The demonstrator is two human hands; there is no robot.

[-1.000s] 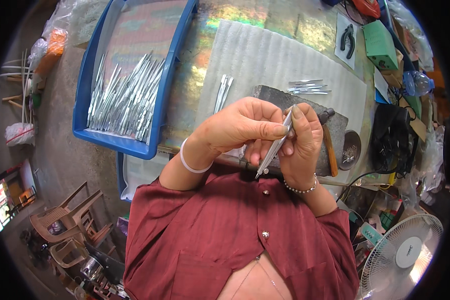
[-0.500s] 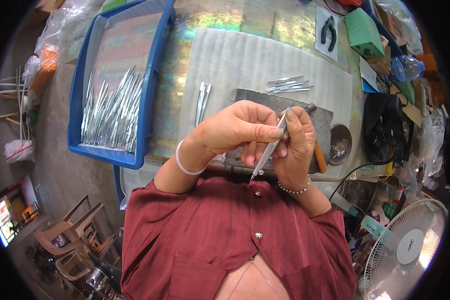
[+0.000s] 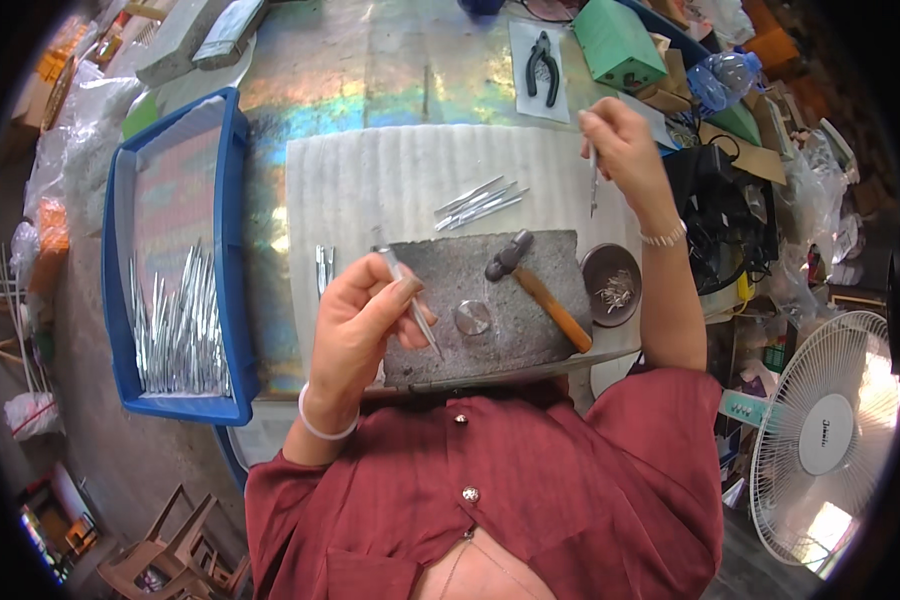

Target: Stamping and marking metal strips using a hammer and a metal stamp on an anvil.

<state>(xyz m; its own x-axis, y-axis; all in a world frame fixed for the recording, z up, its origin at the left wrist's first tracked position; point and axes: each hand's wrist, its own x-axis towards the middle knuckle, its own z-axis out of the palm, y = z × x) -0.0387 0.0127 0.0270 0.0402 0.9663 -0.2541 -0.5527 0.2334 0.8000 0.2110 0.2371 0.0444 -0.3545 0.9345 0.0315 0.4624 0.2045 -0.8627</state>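
My left hand (image 3: 348, 318) pinches a slim, pointed silver metal piece (image 3: 424, 322) between thumb and fingers, above the left side of a rough grey stone block (image 3: 550, 250). Out at the upper right, my right hand (image 3: 625, 150) is closed on another thin metal piece (image 3: 594, 178), which points down over the white foam sheet (image 3: 370, 170). On the block lie a hammer (image 3: 550, 308) with a wooden handle and a small round metal disc (image 3: 472, 317). Several similar metal pieces (image 3: 482, 204) lie loosely behind the block, and a few more (image 3: 325, 262) stick out beyond my left hand.
At left, a blue tray (image 3: 234, 210) holds many slim metal pieces. A dark bowl (image 3: 600, 268) of small metal bits sits right of the block. Black-handled pliers (image 3: 543, 75), a green box (image 3: 618, 45) and a plastic bottle (image 3: 725, 78) are farther back; a fan (image 3: 820, 435) stands right.
My hands were together on one metal piece in front of my chest. They have parted: the right has moved far and right with a thin piece, the left leftward holding another.
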